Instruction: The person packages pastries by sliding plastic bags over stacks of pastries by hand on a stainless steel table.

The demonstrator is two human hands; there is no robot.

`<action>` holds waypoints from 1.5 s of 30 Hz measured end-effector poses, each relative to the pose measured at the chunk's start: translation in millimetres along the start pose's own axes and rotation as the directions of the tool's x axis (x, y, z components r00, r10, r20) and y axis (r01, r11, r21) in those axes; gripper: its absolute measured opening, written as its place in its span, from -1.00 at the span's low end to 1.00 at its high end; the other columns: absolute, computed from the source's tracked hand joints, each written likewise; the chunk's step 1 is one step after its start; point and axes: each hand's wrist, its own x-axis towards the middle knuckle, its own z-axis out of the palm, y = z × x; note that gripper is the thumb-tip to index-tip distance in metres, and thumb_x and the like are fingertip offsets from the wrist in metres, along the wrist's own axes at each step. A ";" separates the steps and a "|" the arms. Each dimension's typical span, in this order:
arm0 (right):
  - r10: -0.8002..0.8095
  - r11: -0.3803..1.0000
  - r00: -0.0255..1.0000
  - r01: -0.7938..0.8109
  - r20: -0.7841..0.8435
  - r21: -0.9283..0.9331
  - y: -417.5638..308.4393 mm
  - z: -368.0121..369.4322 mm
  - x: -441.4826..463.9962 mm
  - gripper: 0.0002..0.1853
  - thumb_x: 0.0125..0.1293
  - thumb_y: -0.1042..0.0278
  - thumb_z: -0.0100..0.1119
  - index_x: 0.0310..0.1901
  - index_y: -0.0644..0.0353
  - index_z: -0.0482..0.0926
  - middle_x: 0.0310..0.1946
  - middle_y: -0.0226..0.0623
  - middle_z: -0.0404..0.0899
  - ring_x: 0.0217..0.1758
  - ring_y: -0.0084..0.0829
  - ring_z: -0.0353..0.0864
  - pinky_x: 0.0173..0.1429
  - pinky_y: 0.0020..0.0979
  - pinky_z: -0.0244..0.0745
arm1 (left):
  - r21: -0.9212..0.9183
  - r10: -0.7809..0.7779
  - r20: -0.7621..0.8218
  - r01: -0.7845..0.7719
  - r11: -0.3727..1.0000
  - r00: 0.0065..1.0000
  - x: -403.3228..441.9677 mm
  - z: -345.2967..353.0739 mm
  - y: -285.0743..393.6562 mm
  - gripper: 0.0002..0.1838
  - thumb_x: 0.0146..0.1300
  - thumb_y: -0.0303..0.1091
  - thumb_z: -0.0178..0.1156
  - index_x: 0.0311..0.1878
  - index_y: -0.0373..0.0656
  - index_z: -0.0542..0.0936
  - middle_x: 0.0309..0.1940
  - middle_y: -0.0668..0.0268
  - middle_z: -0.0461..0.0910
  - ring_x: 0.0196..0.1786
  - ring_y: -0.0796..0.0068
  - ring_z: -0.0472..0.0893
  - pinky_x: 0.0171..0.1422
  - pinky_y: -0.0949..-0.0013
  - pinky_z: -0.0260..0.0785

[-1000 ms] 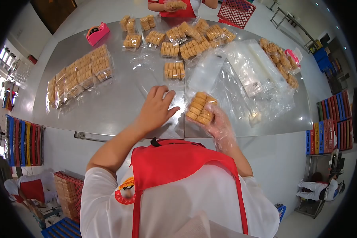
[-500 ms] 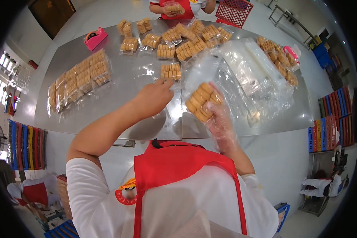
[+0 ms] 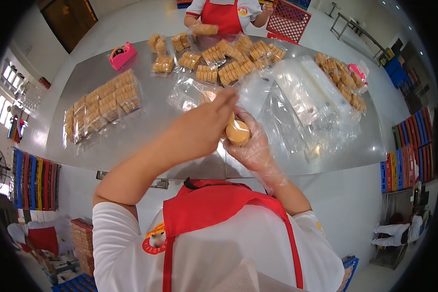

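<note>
In my right hand (image 3: 253,148), which wears a clear plastic glove, is a pack of round cookies (image 3: 238,133) with one end facing me. My fingers wrap around its side. My bare left hand (image 3: 211,124) is just left of and above it, its blurred fingertips near the top of the pack. Whether those fingers grip anything is not clear. Beyond the left hand lies a crinkled clear plastic bag (image 3: 182,95), with a tan cookie pack (image 3: 207,96) partly hidden behind my fingers.
Larger bagged cookie packs (image 3: 104,104) stand at left, near a pink tape dispenser (image 3: 122,56). Several small packs (image 3: 233,70) lie at the far side. Clear plastic bags (image 3: 301,97) are stacked at right, beside more cookies (image 3: 338,73). A co-worker (image 3: 221,17) stands opposite, holding a pack.
My left hand has moved right and up, over the cookie pack. My right hand has shifted inward and turned the pack end-on. A clear bag now spreads left of my left fingertips.
</note>
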 end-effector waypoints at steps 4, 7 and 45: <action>0.260 0.683 0.962 -0.241 0.080 0.689 20.9 9.5 3.1 -0.34 0.24 0.41 0.32 0.37 0.22 0.34 0.03 -0.26 0.60 0.13 -0.43 0.57 0.21 -0.42 0.50 | 0.208 0.059 0.074 -0.073 0.976 0.996 -4.6 10.3 20.3 -0.35 0.10 -0.56 0.13 0.33 -0.47 0.36 0.49 0.03 0.21 0.01 0.07 0.60 0.17 0.22 0.52; 0.316 0.376 0.934 -0.286 0.168 0.881 18.5 8.6 15.7 -0.39 0.31 0.35 0.25 0.38 0.21 0.32 0.05 -0.27 0.57 0.10 -0.38 0.59 0.18 -0.37 0.55 | 0.326 0.189 0.047 -0.194 0.925 0.981 -4.6 29.9 25.0 -0.38 0.09 -0.48 0.18 0.28 -0.46 0.43 0.48 0.04 0.25 -0.13 0.19 0.59 0.05 0.26 0.55; -0.859 0.424 0.503 0.803 0.095 -0.419 -30.2 79.9 87.7 -0.36 -0.04 0.52 0.37 0.20 0.22 0.49 0.15 -0.02 0.54 0.21 0.05 0.54 0.29 -0.02 0.45 | -0.731 -0.689 -0.321 -0.633 -0.257 0.650 -17.0 56.8 -35.3 -0.38 0.39 0.11 0.04 0.32 -0.16 0.42 0.19 0.23 0.55 0.24 0.24 0.55 0.40 0.18 0.36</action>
